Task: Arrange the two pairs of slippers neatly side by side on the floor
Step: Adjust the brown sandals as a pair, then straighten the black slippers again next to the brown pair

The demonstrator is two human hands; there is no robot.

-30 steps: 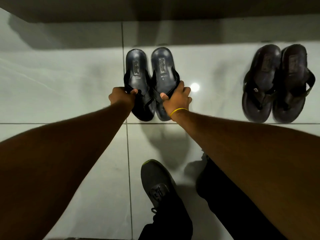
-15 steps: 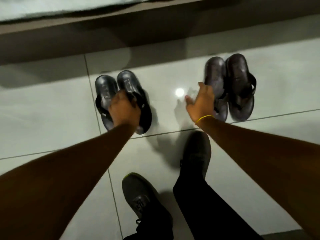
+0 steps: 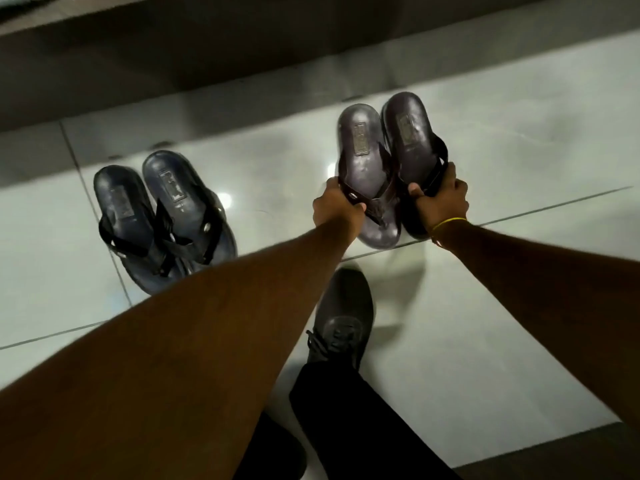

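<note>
1. Nowhere does a container show; both pairs lie on the pale glossy tiled floor (image 3: pixel 485 140).
2. Left hand (image 3: pixel 337 211) is clamped on the strap of the left dark brown thong slipper (image 3: pixel 365 161).
3. Right hand (image 3: pixel 441 199) grips the strap of the right dark brown thong slipper (image 3: pixel 410 133), touching its mate.
4. Well apart to the left, the navy blue thong slipper pair (image 3: pixel 162 216) lies untouched, straps overlapping.
</note>
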